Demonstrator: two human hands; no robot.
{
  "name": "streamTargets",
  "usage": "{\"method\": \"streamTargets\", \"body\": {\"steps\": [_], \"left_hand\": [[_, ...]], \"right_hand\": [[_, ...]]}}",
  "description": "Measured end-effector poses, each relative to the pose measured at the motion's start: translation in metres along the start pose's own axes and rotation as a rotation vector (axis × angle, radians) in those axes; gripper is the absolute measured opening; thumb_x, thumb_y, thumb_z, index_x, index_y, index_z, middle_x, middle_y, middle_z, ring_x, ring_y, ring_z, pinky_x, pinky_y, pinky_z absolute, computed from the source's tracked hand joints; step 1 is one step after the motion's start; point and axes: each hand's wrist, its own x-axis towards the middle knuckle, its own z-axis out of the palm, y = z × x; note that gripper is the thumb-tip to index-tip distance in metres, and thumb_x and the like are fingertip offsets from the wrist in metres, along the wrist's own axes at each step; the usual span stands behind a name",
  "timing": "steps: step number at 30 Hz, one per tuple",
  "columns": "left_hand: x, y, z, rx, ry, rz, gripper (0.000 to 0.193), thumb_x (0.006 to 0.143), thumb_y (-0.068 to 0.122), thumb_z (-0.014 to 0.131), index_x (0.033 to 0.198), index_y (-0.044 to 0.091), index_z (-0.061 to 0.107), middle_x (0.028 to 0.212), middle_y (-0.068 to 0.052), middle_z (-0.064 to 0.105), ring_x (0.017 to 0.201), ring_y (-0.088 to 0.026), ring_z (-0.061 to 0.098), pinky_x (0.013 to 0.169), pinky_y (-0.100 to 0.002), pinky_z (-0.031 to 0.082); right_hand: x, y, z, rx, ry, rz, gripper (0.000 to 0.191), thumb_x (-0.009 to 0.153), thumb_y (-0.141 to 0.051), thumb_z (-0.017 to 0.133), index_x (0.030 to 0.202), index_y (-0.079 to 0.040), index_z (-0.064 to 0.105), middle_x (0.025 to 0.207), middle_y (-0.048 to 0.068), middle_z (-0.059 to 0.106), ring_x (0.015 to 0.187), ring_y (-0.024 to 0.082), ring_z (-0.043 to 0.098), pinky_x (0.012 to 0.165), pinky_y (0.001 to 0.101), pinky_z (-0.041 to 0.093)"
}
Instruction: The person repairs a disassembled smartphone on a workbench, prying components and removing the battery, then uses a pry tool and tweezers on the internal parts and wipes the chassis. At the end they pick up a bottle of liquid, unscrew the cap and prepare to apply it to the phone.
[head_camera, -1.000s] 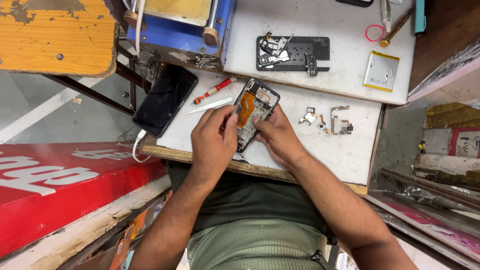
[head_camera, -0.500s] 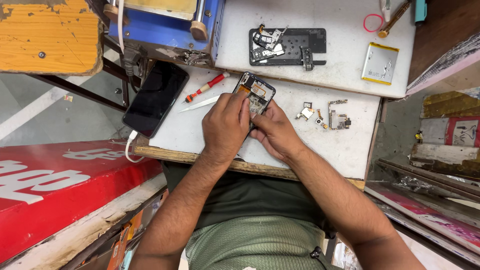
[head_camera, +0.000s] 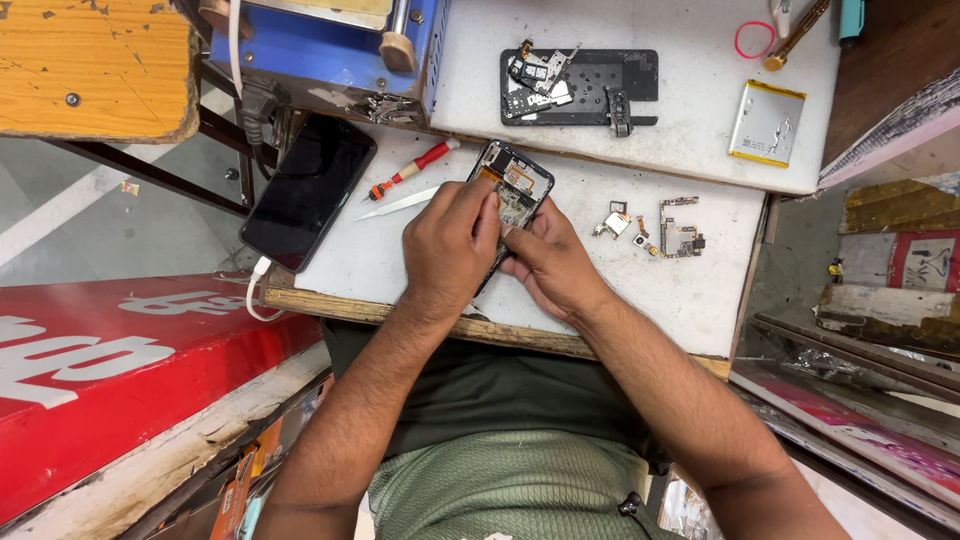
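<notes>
With both hands closed around it, the opened phone (head_camera: 515, 190) lies on the white worktop (head_camera: 690, 300), about midway along the worktop's width and well in from the near wooden edge. We read its long axis as running diagonally: the upper end points toward the far right, the lower end toward us and slightly left, where it is hidden under the hands. Its back is off, exposing orange flex and inner boards.

We note that the left hand (head_camera: 450, 245) lies over the lower left part of the phone, with its fingers bunched and pressed down into the open interior; whether the fingertips pinch a small part cannot be told. The right hand (head_camera: 550, 260) grips the phone from its right side, thumb bearing on the frame edge, steadying it. Both hands touch the phone; the left hand is the one over the exposed interior.

To the left of the phone, near the left hand, lie a red-handled screwdriver (head_camera: 410, 168) and a pale flat pry tool (head_camera: 398, 204). To the right, apart from the right hand, lie loose circuit boards (head_camera: 665, 228). A dark intact phone (head_camera: 308, 192) overhangs the worktop's left edge.
</notes>
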Motion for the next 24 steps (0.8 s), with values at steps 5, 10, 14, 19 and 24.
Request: {"method": "streamTargets", "body": {"steps": [5,10,14,19,24], "left_hand": [[0.0032,-0.0002,-0.0009,-0.031,-0.044,0.0,0.019,0.098,0.011,0.073,0.116,0.005,0.071,0.097,-0.009,0.073,0.082,-0.025,0.074,0.07,-0.036,0.06],[0.0071,-0.0019,-0.0039,-0.179,-0.064,-0.21,0.026,0.097,0.011,0.072,0.122,0.005,0.072,0.098,-0.009,0.075,0.081,-0.018,0.076,0.07,-0.03,0.062],[0.0094,-0.0025,-0.0043,-0.252,-0.113,-0.289,0.023,0.096,0.013,0.075,0.118,0.006,0.073,0.097,-0.007,0.077,0.079,-0.014,0.076,0.068,-0.027,0.062],[0.0098,-0.0015,-0.0037,-0.231,-0.09,-0.297,0.02,0.096,0.012,0.074,0.115,0.005,0.074,0.093,-0.008,0.077,0.076,-0.014,0.076,0.066,-0.028,0.062],[0.0097,-0.0003,-0.0041,-0.249,-0.081,-0.283,0.018,0.096,0.012,0.073,0.114,0.005,0.074,0.093,-0.008,0.077,0.076,-0.015,0.076,0.066,-0.029,0.061]], "right_hand": [[-0.0012,-0.0034,0.0031,-0.003,-0.004,-0.01,0.046,0.104,-0.002,0.052,0.148,-0.007,0.039,0.134,0.012,0.059,0.115,0.019,0.065,0.092,0.0385,0.062],[0.0002,-0.0034,0.0034,-0.013,-0.008,-0.006,0.045,0.103,-0.001,0.05,0.147,-0.005,0.038,0.134,0.014,0.059,0.115,0.019,0.066,0.091,0.0373,0.062],[-0.0009,-0.0034,0.0023,-0.029,0.001,0.007,0.046,0.104,-0.001,0.05,0.148,-0.005,0.037,0.135,0.014,0.058,0.114,0.018,0.065,0.091,0.0356,0.062],[-0.0006,-0.0041,0.0032,-0.015,0.007,0.011,0.047,0.102,-0.001,0.05,0.147,-0.005,0.038,0.136,0.014,0.058,0.116,0.019,0.065,0.093,0.0383,0.061],[-0.0007,-0.0044,0.0042,-0.004,0.001,0.004,0.047,0.102,-0.001,0.051,0.147,-0.005,0.038,0.137,0.014,0.058,0.119,0.021,0.065,0.096,0.0406,0.061]]}}
